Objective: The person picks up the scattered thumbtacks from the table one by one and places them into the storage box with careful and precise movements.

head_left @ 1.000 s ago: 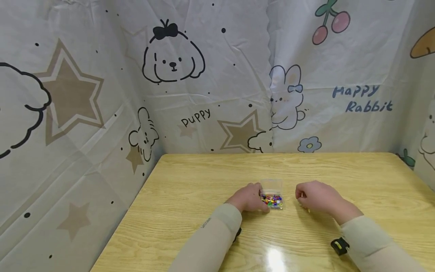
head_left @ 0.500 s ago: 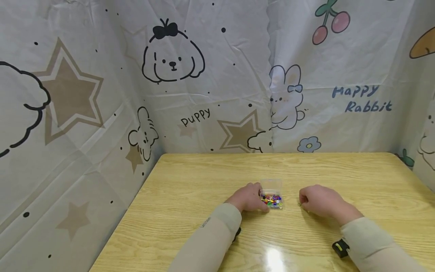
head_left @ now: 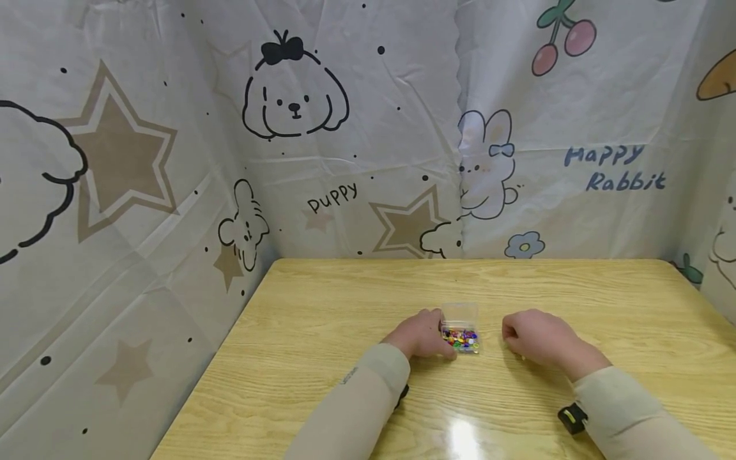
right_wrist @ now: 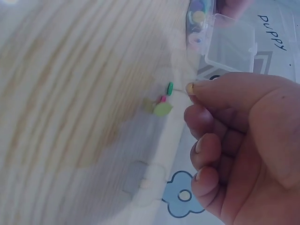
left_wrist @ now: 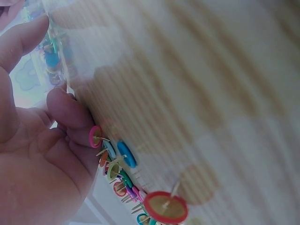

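Observation:
My left hand (head_left: pixel 422 333) grips the left side of a small clear plastic box (head_left: pixel 462 351), its hinged lid raised. Many-coloured thumbtacks (head_left: pixel 460 338) fill the box. In the left wrist view, several loose thumbtacks (left_wrist: pixel 165 207) appear below the palm, many with their pins exposed. To the right of the box, my right hand (head_left: pixel 537 335) is low over the table, fingers curled. Seen from the right wrist, the thumb tip meets the pin of a green thumbtack (right_wrist: pixel 169 88), apparently pinching it. A pale green thumbtack (right_wrist: pixel 162 109) and a pink one (right_wrist: pixel 163 99) are just beyond it.
The wood-grain table (head_left: pixel 322 300) runs back to a printed cloth wall (head_left: pixel 345 153). Another cloth wall (head_left: pixel 132 281) rises along the left side. The box's clear lid (right_wrist: pixel 232 44) stands up at its far side.
My right hand shifted slightly right and toward me, then back left a little. The left hand and the box have stayed in place.

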